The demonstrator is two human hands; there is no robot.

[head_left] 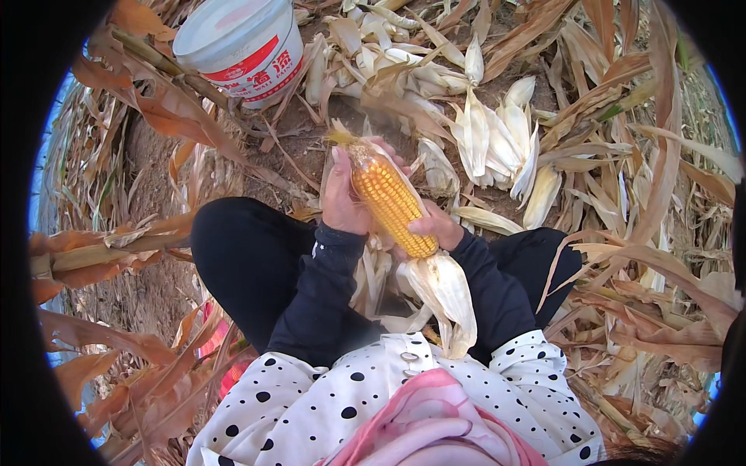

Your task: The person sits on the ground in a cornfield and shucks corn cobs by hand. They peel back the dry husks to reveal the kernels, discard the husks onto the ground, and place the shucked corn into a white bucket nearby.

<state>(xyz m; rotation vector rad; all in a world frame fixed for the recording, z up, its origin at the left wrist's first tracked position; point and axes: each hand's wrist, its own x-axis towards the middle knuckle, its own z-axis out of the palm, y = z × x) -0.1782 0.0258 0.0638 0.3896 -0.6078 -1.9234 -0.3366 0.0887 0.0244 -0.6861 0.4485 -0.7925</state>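
A yellow corn cob (386, 196) lies slantwise between my two hands, its kernels bare on the side that faces up. Dry silk tufts stick out at its far left tip. My left hand (344, 198) is closed round the upper left side of the cob. Lower down, my right hand (437, 227) grips the right side, its thumb on the kernels near the base. Pale husk leaves (443, 295) hang from the cob's lower end toward my lap. The fingers under the cob are mostly hidden.
A white bucket with a red band (252, 66) stands at the far left. Pulled-off pale husks (497, 144) are piled beyond my hands and to the right. Dry corn stalks (116, 250) and brown leaves (653, 272) flank my bent knees. Red mesh (231, 377) shows at the left.
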